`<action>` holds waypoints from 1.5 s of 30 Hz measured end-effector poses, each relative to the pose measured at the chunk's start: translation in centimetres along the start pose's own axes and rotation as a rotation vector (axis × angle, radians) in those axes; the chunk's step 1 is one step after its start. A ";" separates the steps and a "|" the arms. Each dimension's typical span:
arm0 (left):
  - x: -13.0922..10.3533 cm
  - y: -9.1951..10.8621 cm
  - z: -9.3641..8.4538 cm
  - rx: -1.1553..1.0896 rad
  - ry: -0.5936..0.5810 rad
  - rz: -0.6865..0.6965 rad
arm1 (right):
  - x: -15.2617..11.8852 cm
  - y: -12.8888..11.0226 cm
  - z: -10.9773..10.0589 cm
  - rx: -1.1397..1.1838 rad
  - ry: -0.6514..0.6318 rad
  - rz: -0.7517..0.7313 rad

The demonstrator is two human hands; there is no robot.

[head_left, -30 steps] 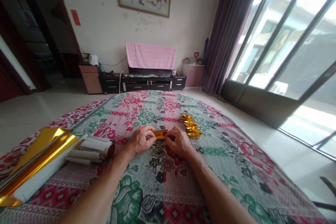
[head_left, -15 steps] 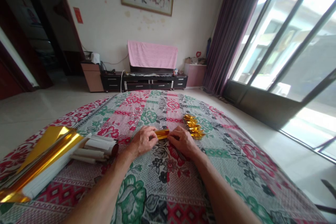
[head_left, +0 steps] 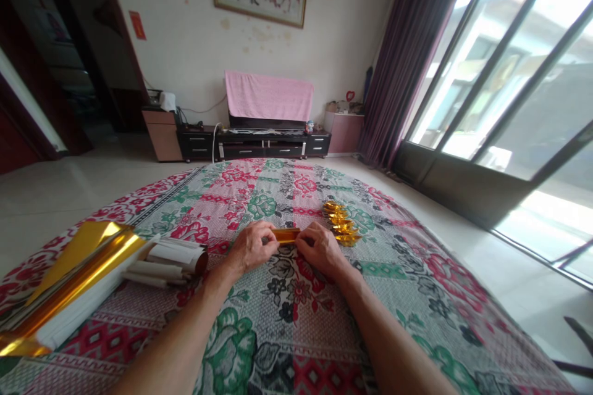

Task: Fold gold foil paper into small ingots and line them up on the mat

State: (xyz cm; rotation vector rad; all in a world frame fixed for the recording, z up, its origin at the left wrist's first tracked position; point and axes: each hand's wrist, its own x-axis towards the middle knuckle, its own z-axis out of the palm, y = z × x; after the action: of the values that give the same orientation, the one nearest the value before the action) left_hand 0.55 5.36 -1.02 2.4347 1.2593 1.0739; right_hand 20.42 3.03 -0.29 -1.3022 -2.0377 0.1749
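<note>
A narrow strip of folded gold foil paper [head_left: 287, 236] stretches between my two hands, just above the patterned tablecloth. My left hand [head_left: 256, 243] pinches its left end between thumb and fingers. The right end is pinched by my right hand [head_left: 319, 247], with the fingers curled in. Just beyond my right hand, several folded gold foil pieces [head_left: 341, 222] with pointed ends lie in a row on the cloth. Whether the strip touches the cloth I cannot tell.
On the left of the table [head_left: 259, 179] lie a gold foil sheet [head_left: 88, 253] and white paper rolls [head_left: 167, 262]. Behind it stands a low black cabinet [head_left: 264, 151], with a pink cloth [head_left: 269, 95] over something above. A glass door [head_left: 504, 74] is at right.
The gold strip has turned slightly and now lies more level, with a crease showing along it. Both hands stay in nearly the same place and keep their pinch.
</note>
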 end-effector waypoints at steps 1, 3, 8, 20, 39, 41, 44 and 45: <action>0.0 0.0 -0.1 -0.005 -0.006 0.007 | 0.0 0.0 0.0 0.002 -0.003 -0.003; 0.0 -0.1 -0.1 -0.009 -0.009 0.018 | -0.1 0.0 0.0 0.007 -0.001 -0.007; 0.1 -0.3 0.1 0.011 0.014 0.021 | -0.2 -0.3 -0.1 0.034 0.046 -0.115; 0.3 -0.7 0.3 0.043 0.005 0.028 | 0.3 -1.8 0.1 0.090 0.026 -0.073; 0.8 2.0 -0.8 -0.292 -0.002 0.066 | 1.3 -1.9 -1.8 0.900 -0.199 0.379; 0.9 2.0 -0.9 -0.363 0.022 0.016 | 1.2 -1.7 -2.1 0.981 -0.205 0.379; 1.1 1.8 -0.8 -0.522 0.048 -0.073 | 1.1 -1.4 -2.0 1.084 -0.218 0.435; 1.2 1.7 -0.7 -0.580 0.040 -0.101 | 1.1 -1.3 -1.8 1.117 -0.239 0.459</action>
State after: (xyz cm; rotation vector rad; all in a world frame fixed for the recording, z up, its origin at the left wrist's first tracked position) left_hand 1.60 5.09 0.90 1.9031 0.9023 1.2505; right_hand 20.27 2.85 2.21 -0.9619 -1.3324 1.4835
